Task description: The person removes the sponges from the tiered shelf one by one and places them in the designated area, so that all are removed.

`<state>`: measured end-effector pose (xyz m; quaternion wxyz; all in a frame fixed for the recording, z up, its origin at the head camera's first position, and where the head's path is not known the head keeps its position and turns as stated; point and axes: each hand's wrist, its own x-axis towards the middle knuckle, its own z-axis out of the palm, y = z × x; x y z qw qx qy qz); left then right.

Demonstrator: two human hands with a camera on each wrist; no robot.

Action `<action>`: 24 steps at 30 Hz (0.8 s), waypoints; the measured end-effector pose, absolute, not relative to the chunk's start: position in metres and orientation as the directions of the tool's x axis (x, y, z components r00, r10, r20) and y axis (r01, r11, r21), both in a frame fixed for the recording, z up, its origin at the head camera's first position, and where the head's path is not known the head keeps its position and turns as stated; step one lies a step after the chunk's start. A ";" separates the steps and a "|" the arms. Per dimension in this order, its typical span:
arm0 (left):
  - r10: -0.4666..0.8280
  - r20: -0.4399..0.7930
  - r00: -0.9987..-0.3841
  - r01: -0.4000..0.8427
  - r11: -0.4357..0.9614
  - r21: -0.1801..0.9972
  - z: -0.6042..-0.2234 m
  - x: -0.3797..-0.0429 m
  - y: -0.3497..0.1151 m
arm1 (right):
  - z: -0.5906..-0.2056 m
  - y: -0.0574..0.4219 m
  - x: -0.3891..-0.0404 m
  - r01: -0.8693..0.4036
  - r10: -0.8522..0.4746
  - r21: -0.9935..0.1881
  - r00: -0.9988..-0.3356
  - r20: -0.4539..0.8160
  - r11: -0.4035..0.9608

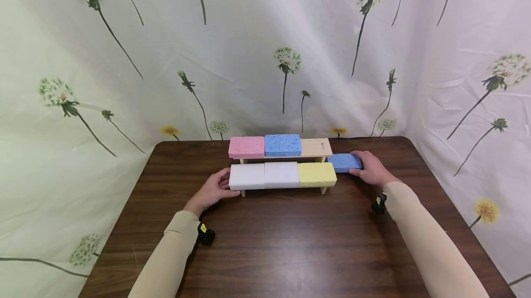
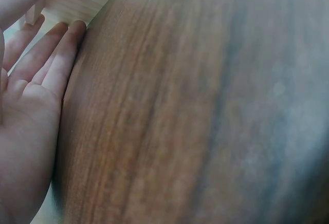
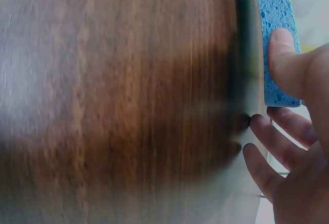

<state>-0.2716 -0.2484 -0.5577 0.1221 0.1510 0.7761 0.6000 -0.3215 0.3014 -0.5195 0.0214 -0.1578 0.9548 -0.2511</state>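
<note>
The right hand (image 1: 373, 169) pinches the right end of the held sponge (image 1: 342, 163) between thumb and forefinger, the remaining fingers loose; the sponge extends leftward from this grip, beside the right end of the rear stand (image 1: 314, 147). The pictures do not show whether it is clear of the tabletop (image 1: 282, 242). The left hand (image 1: 212, 189) is partly spread, fingers only slightly bent, at the left end of the front stand (image 1: 323, 190); how firmly it bears there cannot be told. Between the hands, the front stand carries the white blocks (image 1: 246, 176) and, nearest the right hand, the yellow sponge (image 1: 317, 174); beyond, the rear stand carries the pink sponge (image 1: 246, 147) and blue sponge (image 1: 283, 145), with bare board on the right hand's side. Principal hazard: leftward travel of the right hand at this height would probably drive the held sponge into the rear stand's leg or board edge and shift that stand. A low path toward the body could catch the yellow sponge. The end grip may let the far end dip or twist on contact. Uneven pressure from the left hand could skew the front stand or displace its blocks.
</note>
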 end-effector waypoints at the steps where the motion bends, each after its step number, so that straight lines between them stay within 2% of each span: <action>1: 0.380 -0.008 -0.925 0.087 0.232 0.969 -0.558 -0.272 -0.248 | -0.520 0.301 -0.322 -0.288 -0.310 -0.486 -0.950 0.037 0.825; 24: 0.372 -0.021 -0.928 0.064 0.216 0.974 -0.556 -0.271 -0.248 | -0.524 0.289 -0.328 -0.249 -0.293 -0.438 -0.956 -0.033 0.864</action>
